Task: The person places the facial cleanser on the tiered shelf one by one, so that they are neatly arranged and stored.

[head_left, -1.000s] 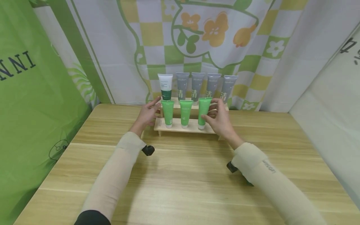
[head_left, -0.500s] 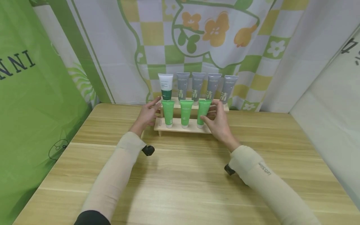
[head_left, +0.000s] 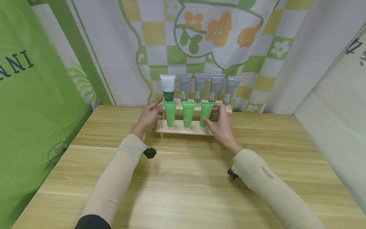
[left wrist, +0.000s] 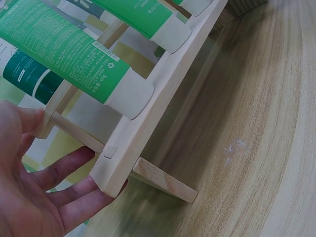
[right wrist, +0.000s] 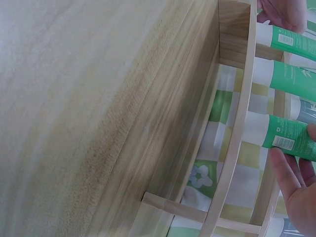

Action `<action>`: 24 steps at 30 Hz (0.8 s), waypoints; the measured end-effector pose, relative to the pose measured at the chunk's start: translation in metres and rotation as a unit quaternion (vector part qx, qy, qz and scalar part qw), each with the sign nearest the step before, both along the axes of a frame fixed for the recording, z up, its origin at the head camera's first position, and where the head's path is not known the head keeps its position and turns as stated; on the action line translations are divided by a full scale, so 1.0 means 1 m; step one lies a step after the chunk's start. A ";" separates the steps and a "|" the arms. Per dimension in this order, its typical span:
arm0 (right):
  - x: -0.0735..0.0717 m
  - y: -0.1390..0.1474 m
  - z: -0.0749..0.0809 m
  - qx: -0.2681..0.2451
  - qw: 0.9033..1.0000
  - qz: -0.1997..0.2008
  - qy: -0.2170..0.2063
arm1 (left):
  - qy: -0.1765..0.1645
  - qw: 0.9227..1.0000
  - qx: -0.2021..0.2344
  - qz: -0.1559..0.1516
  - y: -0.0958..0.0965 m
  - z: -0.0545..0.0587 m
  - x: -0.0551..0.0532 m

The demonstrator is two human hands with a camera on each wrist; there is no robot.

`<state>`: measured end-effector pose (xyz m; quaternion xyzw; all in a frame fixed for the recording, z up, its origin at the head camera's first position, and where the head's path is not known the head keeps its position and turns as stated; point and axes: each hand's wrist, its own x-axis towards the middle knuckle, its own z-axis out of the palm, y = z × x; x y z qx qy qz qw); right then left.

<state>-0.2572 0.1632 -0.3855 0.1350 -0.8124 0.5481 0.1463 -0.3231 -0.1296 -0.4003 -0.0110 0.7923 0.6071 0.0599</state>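
A two-tier wooden display rack (head_left: 177, 131) stands at the back of the table, with three green squeeze tubes upright on its lower tier. My right hand (head_left: 221, 125) pinches the rightmost green tube (head_left: 206, 114) between thumb and fingers; its white cap (right wrist: 255, 127) rests at the lower shelf. The middle green tube (head_left: 188, 115) and the left green tube (head_left: 170, 115) stand untouched. At the rack's left end my left hand (head_left: 148, 117) holds the frame, its thumb against the upper tier and its fingers (left wrist: 81, 200) reaching behind and under the lower shelf's end.
On the upper tier stand a white and dark green tube (head_left: 168, 87) and several grey tubes (head_left: 201, 87) in a row. A patterned curtain (head_left: 217, 47) hangs close behind the rack. The wooden table (head_left: 183, 178) stretches out in front.
The right hand has lowered the rightmost green tube and shifted it slightly left on the lower tier, still holding it. The left hand stays at the rack's left end.
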 end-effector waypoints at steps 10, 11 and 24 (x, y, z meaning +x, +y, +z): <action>0.002 -0.002 0.000 0.017 1.000 -0.016 -0.010 | -0.003 1.000 -0.007 -0.002 0.000 0.000 0.001; 0.003 -0.002 0.000 0.018 1.000 -0.015 -0.013 | -0.003 1.000 -0.007 -0.003 0.000 0.000 0.001; 0.018 0.012 0.011 0.031 0.997 0.028 -0.069 | -0.006 1.000 -0.004 -0.003 0.001 0.002 0.002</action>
